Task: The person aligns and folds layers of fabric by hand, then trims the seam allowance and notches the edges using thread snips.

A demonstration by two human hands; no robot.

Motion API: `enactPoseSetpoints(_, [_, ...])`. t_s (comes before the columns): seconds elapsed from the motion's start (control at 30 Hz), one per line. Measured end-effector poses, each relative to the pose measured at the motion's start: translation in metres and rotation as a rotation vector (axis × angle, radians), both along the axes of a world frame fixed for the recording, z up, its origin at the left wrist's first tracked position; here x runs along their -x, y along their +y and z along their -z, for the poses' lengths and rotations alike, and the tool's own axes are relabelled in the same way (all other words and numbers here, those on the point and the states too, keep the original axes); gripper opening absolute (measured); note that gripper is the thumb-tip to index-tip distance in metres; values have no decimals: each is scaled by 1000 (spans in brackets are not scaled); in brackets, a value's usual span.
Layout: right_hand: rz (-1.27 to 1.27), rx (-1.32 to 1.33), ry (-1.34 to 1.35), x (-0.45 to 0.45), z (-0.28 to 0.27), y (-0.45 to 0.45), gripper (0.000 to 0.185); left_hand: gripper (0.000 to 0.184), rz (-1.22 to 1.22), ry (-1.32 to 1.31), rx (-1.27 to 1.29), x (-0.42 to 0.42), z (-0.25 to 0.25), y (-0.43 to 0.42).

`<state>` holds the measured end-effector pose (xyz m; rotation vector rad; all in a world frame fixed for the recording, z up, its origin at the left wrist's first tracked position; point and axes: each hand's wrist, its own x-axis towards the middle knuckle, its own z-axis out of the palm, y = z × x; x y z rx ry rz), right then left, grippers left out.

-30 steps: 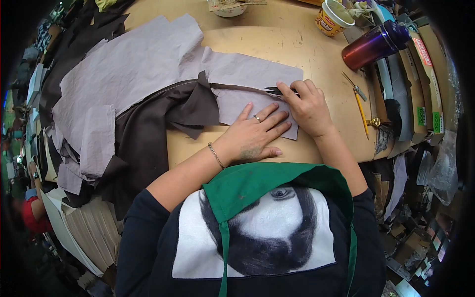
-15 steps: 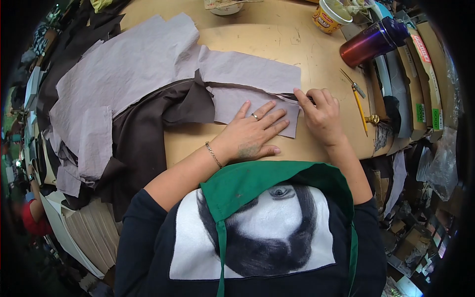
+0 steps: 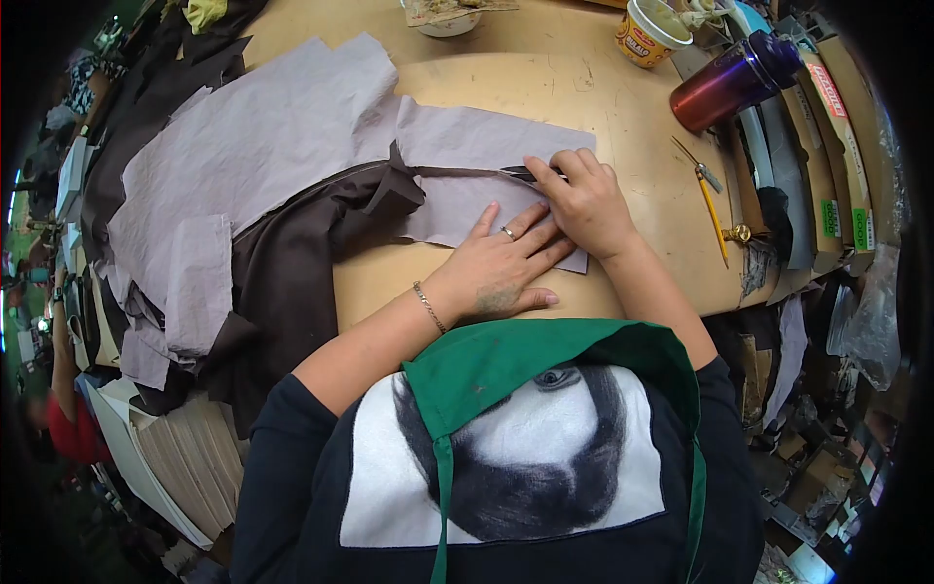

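My left hand (image 3: 511, 255) lies flat with fingers spread on the lower strip of pale mauve fabric (image 3: 452, 206), holding it against the table. Closed around a small black pointed tool that looks like thread snips (image 3: 519, 173), my right hand (image 3: 587, 201) rests just beyond the left fingertips. The tool's tip lies at the seam line between the lower strip and the upper strip (image 3: 486, 136). Leftward, the strips join a larger mauve piece (image 3: 263, 127), with dark brown fabric (image 3: 292, 263) bunched beneath. My right fingers hide most of the tool.
A purple-red bottle (image 3: 725, 88) and a paper cup (image 3: 652, 34) stand at the back right. Below them lie a yellow pencil (image 3: 715, 219) and a metal compass (image 3: 696, 161). Cardboard boxes (image 3: 837, 146) line the right edge. A bowl (image 3: 448, 21) sits at the back; a co-worker's red sleeve (image 3: 76, 428) shows far left.
My right hand has moved left along the seam with the snips, from the strip's right end towards its middle. My left hand stays flat on the fabric.
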<state>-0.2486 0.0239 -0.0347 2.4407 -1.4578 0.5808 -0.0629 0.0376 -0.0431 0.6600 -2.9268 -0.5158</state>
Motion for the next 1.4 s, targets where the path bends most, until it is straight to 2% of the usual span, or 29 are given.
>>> enactPoseSetpoints(0.5, [-125, -62, -169, -20, 9, -32, 40, 69, 8, -15, -43, 0, -5, -1])
enactPoseSetpoints(0.9, [-151, 41, -324, -17, 2, -40, 38, 71, 12, 5, -28, -1, -3, 0])
enactPoseSetpoints(1.0, [-134, 85, -307, -10, -2, -42, 36, 71, 19, -5, -29, 0, -4, 0])
enactPoseSetpoints(1.2, [-89, 38, -55, 9, -12, -8, 40, 71, 16, -15, -26, -1, -3, 0])
enactPoseSetpoints(1.4, [-71, -6, -24, 0, -11, -7, 44, 71, 19, -21, -19, -1, -2, 0])
